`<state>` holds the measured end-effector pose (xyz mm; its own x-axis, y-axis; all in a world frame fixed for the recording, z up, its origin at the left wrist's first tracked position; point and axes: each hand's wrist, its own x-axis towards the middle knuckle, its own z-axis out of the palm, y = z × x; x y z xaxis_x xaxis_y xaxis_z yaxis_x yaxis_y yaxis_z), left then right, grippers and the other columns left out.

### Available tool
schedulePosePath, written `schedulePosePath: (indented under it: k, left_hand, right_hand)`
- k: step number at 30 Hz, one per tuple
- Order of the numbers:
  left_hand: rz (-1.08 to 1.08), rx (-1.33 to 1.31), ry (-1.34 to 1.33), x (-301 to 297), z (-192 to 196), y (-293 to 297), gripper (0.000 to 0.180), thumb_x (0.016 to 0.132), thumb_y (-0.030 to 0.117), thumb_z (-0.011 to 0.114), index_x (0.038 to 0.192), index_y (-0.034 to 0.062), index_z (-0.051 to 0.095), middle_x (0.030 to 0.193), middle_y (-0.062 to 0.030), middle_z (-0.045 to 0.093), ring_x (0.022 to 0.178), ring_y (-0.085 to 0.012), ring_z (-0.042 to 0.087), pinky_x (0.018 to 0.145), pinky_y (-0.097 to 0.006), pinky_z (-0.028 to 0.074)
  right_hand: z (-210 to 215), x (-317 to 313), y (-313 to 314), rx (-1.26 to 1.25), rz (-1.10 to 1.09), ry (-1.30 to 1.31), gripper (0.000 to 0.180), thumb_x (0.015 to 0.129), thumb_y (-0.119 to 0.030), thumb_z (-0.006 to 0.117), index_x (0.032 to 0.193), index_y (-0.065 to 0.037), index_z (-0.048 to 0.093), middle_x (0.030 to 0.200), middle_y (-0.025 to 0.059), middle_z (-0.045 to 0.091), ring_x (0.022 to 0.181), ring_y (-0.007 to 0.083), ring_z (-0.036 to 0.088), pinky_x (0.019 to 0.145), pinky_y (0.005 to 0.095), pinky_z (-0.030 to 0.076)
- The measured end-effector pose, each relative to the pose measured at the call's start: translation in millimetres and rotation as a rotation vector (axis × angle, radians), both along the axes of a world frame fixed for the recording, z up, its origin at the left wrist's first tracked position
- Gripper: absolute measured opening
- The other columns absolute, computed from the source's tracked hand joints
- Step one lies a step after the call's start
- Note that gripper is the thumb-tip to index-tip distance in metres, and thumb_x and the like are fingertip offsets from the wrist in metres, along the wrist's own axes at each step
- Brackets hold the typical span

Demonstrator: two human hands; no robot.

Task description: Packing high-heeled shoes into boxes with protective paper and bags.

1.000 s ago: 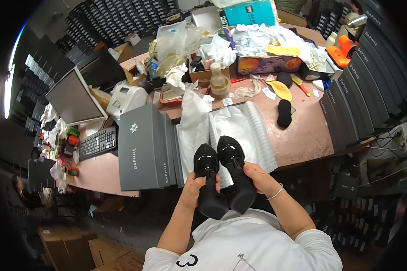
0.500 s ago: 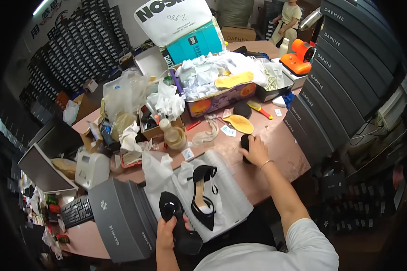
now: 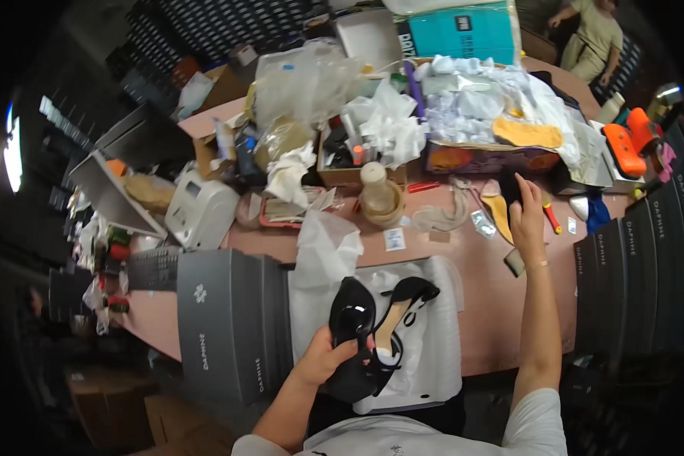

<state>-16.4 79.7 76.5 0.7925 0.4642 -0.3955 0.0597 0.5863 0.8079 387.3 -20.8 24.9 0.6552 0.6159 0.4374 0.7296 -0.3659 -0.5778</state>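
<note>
My left hand [image 3: 327,357] is closed around a glossy black pointed-toe shoe [image 3: 352,310], held over an open box lined with white tissue [image 3: 441,334]. The matching black ankle-strap shoe [image 3: 391,323], its insole beige, lies on that lining, partly behind the held one. Out across the table, my right hand [image 3: 528,220] has its fingers and thumb closed on a round black pad [image 3: 511,194]; the fingers partly cover it. Below that hand a small dark block [image 3: 514,263] rests on the pink tabletop. A yellow insole [image 3: 497,213] lies beside the pad.
Grey shoe boxes [image 3: 228,327] stand left of the lined box, and more grey boxes [image 3: 631,281] rise at the right. At the back sit a carton of crumpled white paper [image 3: 471,156], a jar [image 3: 380,201] and a red-and-yellow brush [image 3: 551,216]. Another person [image 3: 594,38] stands far off.
My right hand has let go of the dark block, now on the table, and moved farther away to the round pad. The left hand still holds its shoe. The view has swung left.
</note>
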Motion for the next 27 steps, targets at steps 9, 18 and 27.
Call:
schedulePosePath:
  k: [9, 18, 27]
  left_hand:
    - [-0.252, -0.025, -0.047, -40, 4, -38, 0.018, 0.090, 0.007, 0.058, 0.107, 0.0024, 0.055, 0.089, -0.0037, 0.061, 0.075, -0.0121, 0.059, 0.067, -0.028, 0.051]
    - [-0.103, 0.037, -0.097, -85, 19, -71, 0.021, 0.085, 0.011, 0.063, 0.103, 0.0002, 0.058, 0.085, -0.0087, 0.062, 0.067, -0.0178, 0.061, 0.061, -0.028, 0.052]
    - [0.288, -0.040, -0.015, -92, 11, -73, 0.065, 0.096, 0.062, 0.027, 0.102, 0.0058, 0.061, 0.082, -0.0055, 0.063, 0.069, -0.0161, 0.061, 0.063, -0.028, 0.051]
  right_hand:
    - [66, -219, -20, 0.089, 0.752, -0.436, 0.044, 0.072, -0.018, 0.063, 0.114, -0.005, 0.062, 0.095, 0.0031, 0.055, 0.077, 0.0185, 0.053, 0.067, 0.0333, 0.040]
    - [86, -259, -59, 0.191, 0.609, -0.220, 0.052, 0.064, -0.006, 0.068, 0.115, -0.005, 0.062, 0.096, 0.0078, 0.059, 0.082, 0.0253, 0.057, 0.069, 0.0366, 0.044]
    - [66, -358, -77, 0.157, 0.592, 0.299, 0.043, 0.074, 0.000, 0.058, 0.118, 0.003, 0.056, 0.106, 0.0190, 0.056, 0.091, 0.0347, 0.058, 0.079, 0.0389, 0.049]
